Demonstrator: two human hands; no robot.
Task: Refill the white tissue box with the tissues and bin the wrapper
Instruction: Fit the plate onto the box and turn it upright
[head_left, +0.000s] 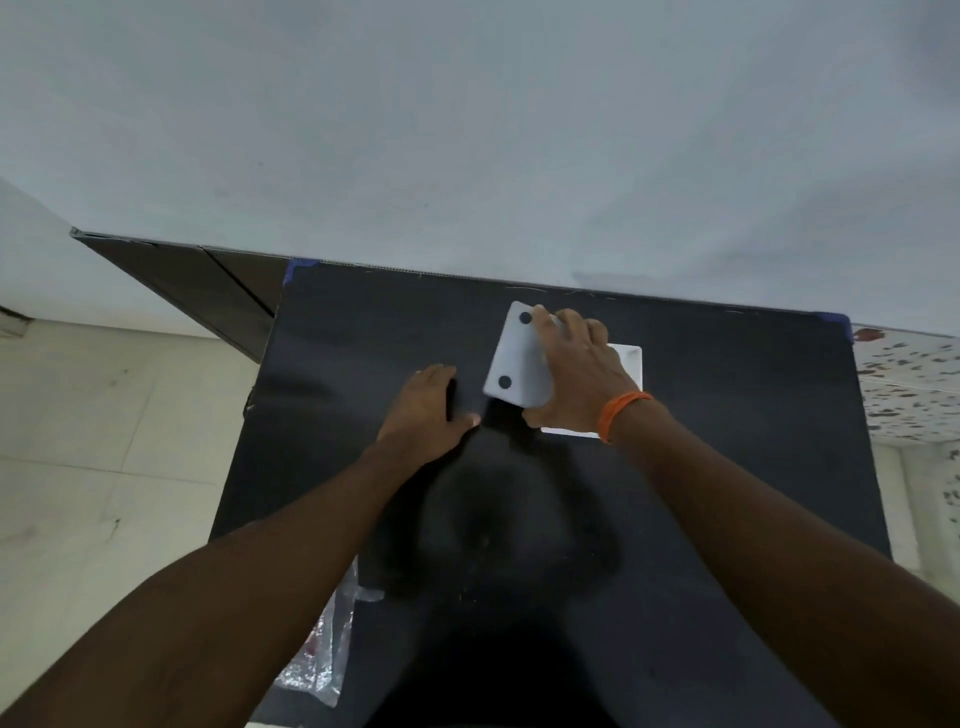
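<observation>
My right hand (579, 376) grips a flat white panel of the tissue box (511, 361), tilted up, with two black round feet showing on it. Under that hand lies the rest of the white tissue box (629, 359) on the black table (727, 467), mostly hidden; I cannot tell whether tissues are inside. To the left of the panel, my left hand (423, 410) rests on the table with nothing in it. A crumpled clear plastic wrapper (322, 654) lies at the table's near left edge, partly behind my left forearm.
The black table stands against a pale wall (467, 130), with blue tape (298, 267) at its far corners. A dark cabinet (208, 280) is at the back left and pale floor tiles (104, 441) on the left. No bin is in view.
</observation>
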